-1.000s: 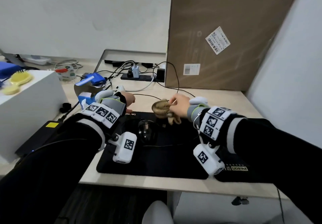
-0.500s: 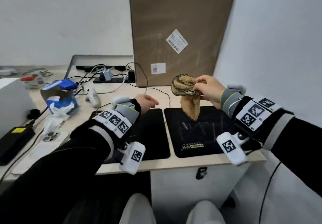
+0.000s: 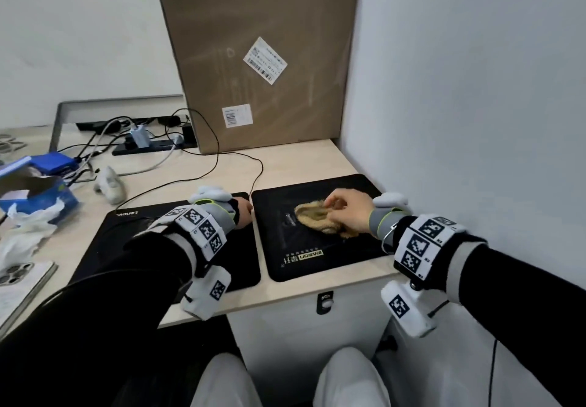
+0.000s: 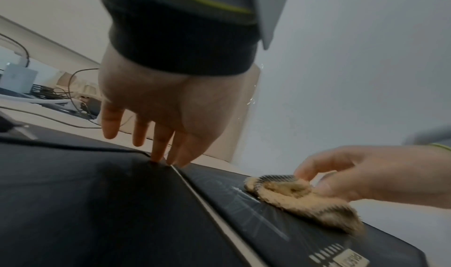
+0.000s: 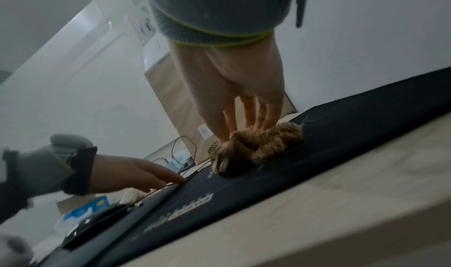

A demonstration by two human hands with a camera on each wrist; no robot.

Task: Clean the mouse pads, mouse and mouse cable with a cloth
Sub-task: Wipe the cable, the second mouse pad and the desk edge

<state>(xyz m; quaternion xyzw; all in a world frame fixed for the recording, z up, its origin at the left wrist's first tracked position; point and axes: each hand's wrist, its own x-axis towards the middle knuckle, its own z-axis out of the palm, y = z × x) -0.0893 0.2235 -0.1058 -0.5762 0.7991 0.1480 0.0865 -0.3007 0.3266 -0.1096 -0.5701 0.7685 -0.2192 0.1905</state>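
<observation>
Two pads lie side by side; you are at the right pad (image 3: 317, 241) now. R hand (image 3: 347, 213) pinches the cloth (image 3: 314, 218) down on it; L hand (image 4: 156, 105), fingers spread, presses the left pad (image 3: 152, 235) corner. Next, I think: wipe w/ even strokes across it.

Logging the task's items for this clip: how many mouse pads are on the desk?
2. The left mouse pad lies under the left hand; the right mouse pad sits beside it toward the wall, with the cloth on it. None looks hidden.
</observation>
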